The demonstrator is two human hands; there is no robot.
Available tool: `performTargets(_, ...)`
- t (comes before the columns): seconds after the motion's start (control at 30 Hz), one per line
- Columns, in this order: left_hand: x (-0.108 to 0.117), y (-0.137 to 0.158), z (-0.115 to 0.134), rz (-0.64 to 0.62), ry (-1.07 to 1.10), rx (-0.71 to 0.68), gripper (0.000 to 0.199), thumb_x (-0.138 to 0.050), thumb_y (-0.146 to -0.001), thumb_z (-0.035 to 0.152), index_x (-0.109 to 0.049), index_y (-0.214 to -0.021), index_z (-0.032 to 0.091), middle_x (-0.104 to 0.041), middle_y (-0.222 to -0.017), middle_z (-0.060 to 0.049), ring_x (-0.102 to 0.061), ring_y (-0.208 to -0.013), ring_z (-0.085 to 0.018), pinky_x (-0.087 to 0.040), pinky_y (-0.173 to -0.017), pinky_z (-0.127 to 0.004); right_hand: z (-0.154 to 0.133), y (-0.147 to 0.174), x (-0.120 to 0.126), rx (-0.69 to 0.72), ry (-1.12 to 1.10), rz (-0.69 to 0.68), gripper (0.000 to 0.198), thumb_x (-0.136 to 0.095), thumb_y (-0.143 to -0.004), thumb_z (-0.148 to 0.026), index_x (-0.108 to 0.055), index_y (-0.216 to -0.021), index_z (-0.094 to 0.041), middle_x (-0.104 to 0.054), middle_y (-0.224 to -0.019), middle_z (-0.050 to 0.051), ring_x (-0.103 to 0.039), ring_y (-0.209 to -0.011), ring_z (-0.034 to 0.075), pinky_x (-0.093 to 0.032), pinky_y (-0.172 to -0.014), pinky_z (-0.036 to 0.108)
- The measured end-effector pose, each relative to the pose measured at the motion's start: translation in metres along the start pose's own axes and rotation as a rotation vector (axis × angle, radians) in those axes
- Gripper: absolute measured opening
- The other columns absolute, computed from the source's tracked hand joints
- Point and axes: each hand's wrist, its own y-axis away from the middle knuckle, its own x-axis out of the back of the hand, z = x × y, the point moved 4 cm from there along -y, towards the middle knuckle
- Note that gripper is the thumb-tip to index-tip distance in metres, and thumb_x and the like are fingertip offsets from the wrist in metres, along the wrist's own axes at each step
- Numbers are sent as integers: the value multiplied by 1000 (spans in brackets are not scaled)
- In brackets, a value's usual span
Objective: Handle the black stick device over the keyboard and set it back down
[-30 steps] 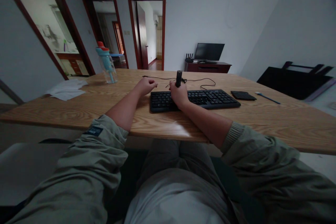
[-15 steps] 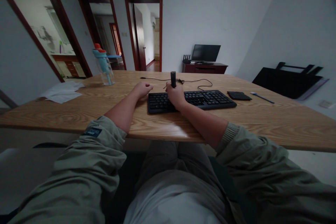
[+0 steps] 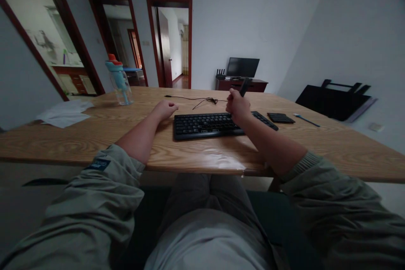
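Observation:
A black keyboard lies on the wooden table in front of me. My right hand is above its right half, closed around a black stick-like handle that tilts up to the right. What sits at the lower end of that handle is hidden by the hand. My left hand rests on the table just beyond the keyboard's left corner, its fingers loosely curled together with nothing visible in them.
A thin cable with a bundled loop runs behind the keyboard. To the right lie a flat black piece and a blue toothbrush. A water bottle and white paper sheets are on the left side of the wooden table.
My right hand has moved right along the keyboard with the black handle, which has gone from upright to tilted. My left hand stays beside the keyboard's left end. The view has shifted slightly.

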Motion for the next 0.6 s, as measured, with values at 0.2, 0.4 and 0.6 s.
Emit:
performTargets(0.2, -1, -5, -6, -4, -6, 13, 34, -57, -77, 45, -74, -74, 16, -65, -67, -4, -56, -66, -20, -37, -62, -31, -34, -17, 151, 49, 39, 380, 32, -50, -90, -30, -39, -62, -22, -25, -41, -9, -20, -33, 6, -19, -30, 19)
performTargets(0.4, -3, -8, -12, -13, 6, 4, 29, -60, -75, 43, -72, -71, 17, -63, -64, -2, -54, -64, -19, -36, -62, -31, -29, -22, 229, -1, 51, 595, 29, -46, -89, -25, -36, -62, -22, -25, -42, -9, -22, -33, 6, -21, -30, 17)
performTargets(0.6, 1, -5, -11, -28, 15, 3, 27, -61, -75, 42, -72, -70, 17, -64, -63, -2, -54, -65, -19, -38, -63, -30, -12, -28, 231, -20, 169, 629, 25, -53, -85, -27, -46, -62, -21, -34, -43, -6, -31, -37, 8, -28, -32, 19)
